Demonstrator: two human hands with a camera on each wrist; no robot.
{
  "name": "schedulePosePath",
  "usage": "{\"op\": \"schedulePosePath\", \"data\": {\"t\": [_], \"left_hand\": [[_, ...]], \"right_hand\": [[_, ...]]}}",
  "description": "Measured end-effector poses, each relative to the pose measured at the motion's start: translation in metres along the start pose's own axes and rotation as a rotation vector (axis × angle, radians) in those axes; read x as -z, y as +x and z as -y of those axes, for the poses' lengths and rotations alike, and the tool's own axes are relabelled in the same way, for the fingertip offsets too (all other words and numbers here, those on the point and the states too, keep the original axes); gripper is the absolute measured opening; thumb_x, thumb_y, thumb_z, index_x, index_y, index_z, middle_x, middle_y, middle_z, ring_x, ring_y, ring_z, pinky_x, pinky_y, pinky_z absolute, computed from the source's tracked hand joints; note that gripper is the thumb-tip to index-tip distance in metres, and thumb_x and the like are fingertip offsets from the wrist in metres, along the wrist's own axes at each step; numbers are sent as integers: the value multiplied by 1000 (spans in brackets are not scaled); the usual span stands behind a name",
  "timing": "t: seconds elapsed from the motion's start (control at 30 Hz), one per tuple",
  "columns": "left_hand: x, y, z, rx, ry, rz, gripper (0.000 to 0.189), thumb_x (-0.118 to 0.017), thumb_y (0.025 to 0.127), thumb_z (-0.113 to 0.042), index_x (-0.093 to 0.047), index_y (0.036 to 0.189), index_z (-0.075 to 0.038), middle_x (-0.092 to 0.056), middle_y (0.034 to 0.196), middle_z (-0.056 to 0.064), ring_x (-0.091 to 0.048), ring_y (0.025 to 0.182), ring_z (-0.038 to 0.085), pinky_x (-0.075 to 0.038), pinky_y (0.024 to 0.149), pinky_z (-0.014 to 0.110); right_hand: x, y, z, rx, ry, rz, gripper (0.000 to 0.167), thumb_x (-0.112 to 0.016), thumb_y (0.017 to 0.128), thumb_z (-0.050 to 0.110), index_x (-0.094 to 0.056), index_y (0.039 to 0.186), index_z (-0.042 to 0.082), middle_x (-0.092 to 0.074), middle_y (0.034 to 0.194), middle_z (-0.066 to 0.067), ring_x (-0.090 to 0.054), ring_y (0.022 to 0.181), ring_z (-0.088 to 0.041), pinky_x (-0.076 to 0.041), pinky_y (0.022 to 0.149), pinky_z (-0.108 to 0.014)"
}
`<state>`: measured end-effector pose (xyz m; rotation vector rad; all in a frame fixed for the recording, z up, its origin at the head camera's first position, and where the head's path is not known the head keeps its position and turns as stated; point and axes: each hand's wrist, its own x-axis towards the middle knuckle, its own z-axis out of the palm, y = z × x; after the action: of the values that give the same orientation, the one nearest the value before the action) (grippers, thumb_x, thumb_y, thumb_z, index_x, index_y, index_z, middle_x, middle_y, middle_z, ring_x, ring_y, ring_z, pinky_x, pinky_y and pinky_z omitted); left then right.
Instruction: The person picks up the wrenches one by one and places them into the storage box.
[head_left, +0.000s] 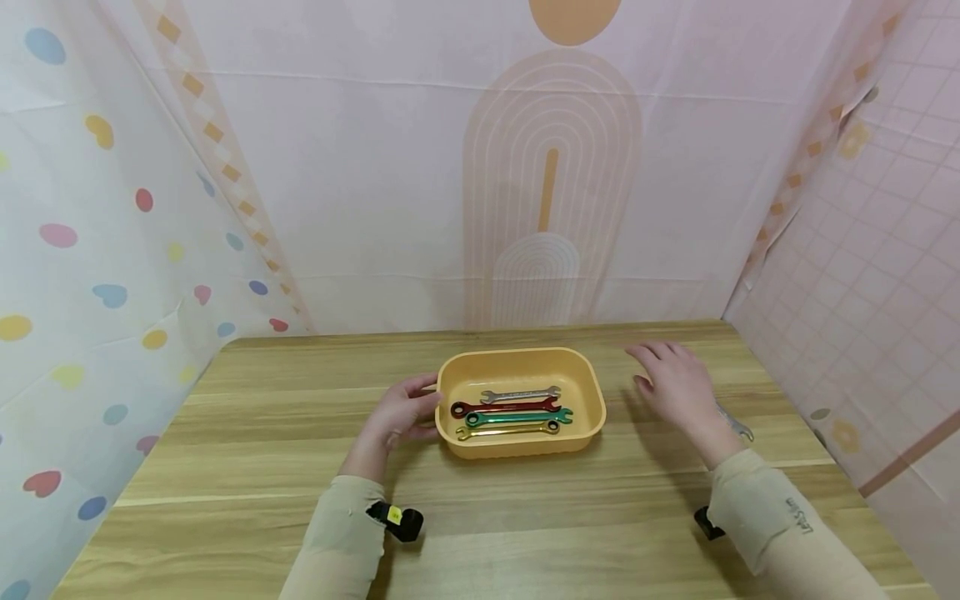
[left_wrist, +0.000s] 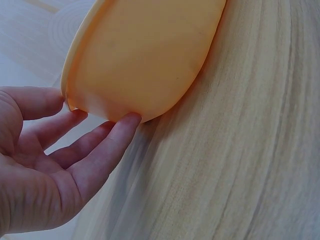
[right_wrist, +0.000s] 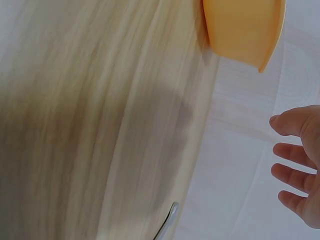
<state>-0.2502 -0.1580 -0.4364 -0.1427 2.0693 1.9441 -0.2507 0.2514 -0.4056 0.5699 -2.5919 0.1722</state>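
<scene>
A yellow plastic basin [head_left: 521,448] sits on the table with several wrenches inside: a silver open-ended wrench [head_left: 521,395], a red ratcheting wrench [head_left: 504,407], a green one [head_left: 519,418] and a gold one [head_left: 510,430]. My left hand [head_left: 405,411] holds the basin's left end, thumb at the rim and fingers [left_wrist: 107,150] against the outer wall. To the right of the basin, my right hand [head_left: 678,383] hovers above the table, holding nothing, fingers spread in the right wrist view. Another silver wrench [head_left: 738,425] lies partly hidden behind the right hand and wrist.
The wooden table [head_left: 525,533] ends at the back against a patterned cloth [head_left: 375,208]. More cloth hangs along the left side [head_left: 112,250] and the right side [head_left: 892,275].
</scene>
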Motion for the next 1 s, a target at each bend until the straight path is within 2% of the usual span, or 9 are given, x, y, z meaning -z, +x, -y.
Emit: {"op": "schedulePosePath", "data": {"t": [0.27, 0.63, 1.0], "left_hand": [[0, 0, 0, -2, 11, -7, 47, -54, 101, -5, -44, 147, -2, -47, 138, 27, -57, 110, 32, -59, 73, 41], [0, -1, 1, -4, 9, 4, 49, -53, 101, -5, -42, 148, -1, -45, 140, 29, -54, 116, 37, -59, 75, 43], [1, -2, 1, -10, 5, 10, 49, -52, 101, -4, -39, 149, 1, -44, 140, 30, -56, 113, 36, -59, 75, 43]], "right_hand": [[2, -6, -8, -36, -2, 10, 44, -77, 81, 6, -64, 123, 3, -65, 117, -21, -58, 108, -44, -46, 88, -60], [7, -15, -17, -80, 4, 16, 44, -77, 81, 6, -64, 123, 3, -65, 118, -21, -57, 109, -46, -45, 88, -62], [10, -25, -28, -108, 5, 18, 43, -77, 82, 6, -64, 123, 1, -66, 116, -22, -58, 105, -45, -46, 86, -60]]}}
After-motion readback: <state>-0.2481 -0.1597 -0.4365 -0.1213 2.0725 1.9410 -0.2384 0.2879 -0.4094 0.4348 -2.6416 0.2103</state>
